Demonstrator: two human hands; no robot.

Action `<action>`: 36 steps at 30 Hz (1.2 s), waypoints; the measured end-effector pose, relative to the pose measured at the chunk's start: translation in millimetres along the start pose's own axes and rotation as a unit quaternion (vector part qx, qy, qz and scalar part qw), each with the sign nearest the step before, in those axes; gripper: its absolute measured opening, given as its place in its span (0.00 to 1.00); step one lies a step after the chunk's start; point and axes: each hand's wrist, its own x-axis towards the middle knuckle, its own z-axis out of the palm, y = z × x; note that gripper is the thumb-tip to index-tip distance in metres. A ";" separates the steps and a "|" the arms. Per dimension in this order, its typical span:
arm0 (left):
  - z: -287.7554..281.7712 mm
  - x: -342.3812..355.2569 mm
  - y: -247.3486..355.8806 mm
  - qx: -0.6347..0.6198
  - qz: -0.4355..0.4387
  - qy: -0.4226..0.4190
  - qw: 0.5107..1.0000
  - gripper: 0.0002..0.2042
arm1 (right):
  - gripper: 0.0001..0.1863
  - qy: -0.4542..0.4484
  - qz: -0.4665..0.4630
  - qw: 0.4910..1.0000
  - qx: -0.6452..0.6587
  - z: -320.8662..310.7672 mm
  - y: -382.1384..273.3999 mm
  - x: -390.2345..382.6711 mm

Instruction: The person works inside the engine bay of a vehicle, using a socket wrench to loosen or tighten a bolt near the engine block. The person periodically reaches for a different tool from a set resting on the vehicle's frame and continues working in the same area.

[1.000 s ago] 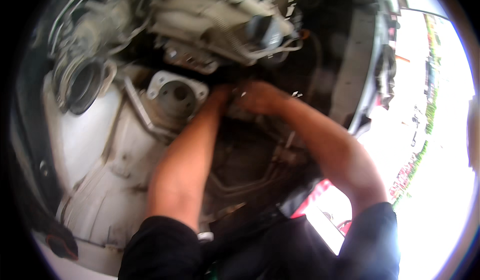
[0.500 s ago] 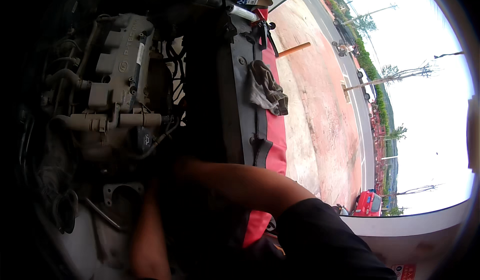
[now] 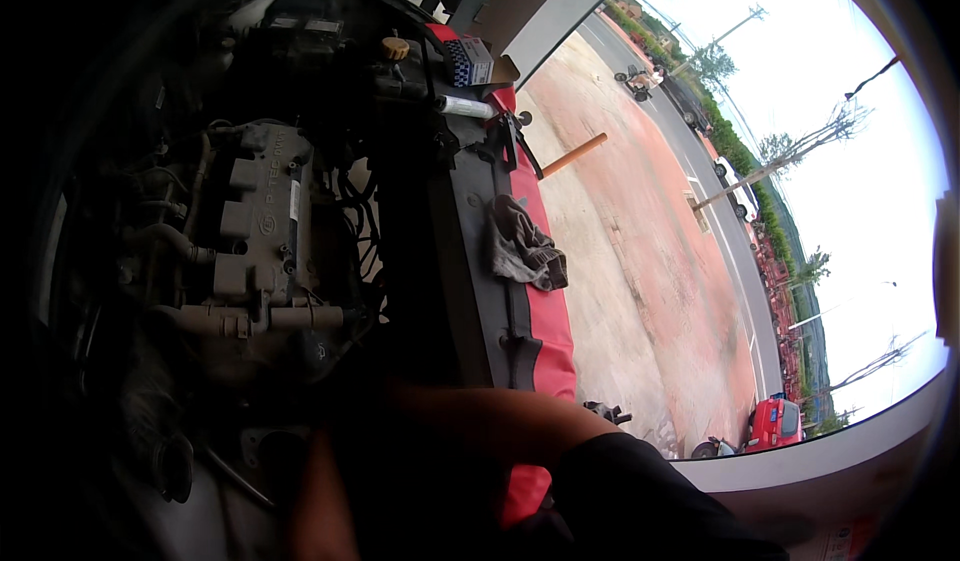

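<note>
Since the frame half a second ago the view has swung, so the engine cover sits lower in the picture and more of the far end of the bay shows, including a reservoir's tan cap. Out on the road, a rider on a small vehicle has moved along past a dark parked car.

Both arms reach into the engine bay. The left forearm rises from the lower edge; the right forearm crosses in from the right, beyond its black sleeve. The two converge in deep shadow beside the engine's near end. The left hand and right hand are lost in that darkness, so I cannot tell whether either is open, closed or gripping something.

The engine lies ahead of the hands and to their left, with its dark oil filler cap near them. Left of the left forearm are a metal flange, a slanting metal pipe and the round mouth of an intake duct.

Right of the bay, a crumpled grey cloth lies partly on a red fender cover. Farther along are a white tube and a blue-and-white checked box.
</note>
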 end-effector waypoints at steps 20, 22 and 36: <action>36.4 -6.7 -1.2 0.062 0.053 -0.036 0.996 0.17 | 0.20 -0.054 0.017 0.998 0.008 3.9 16.7 -18.4; -2.7 -26.8 -9.7 0.068 0.029 -0.004 0.997 0.17 | 0.20 -0.090 -0.001 0.996 0.015 -19.7 -13.3 -13.3; 31.0 -15.7 -30.2 0.057 0.006 -0.007 0.998 0.18 | 0.16 -0.222 -0.039 0.953 -0.203 8.3 -17.9 2.6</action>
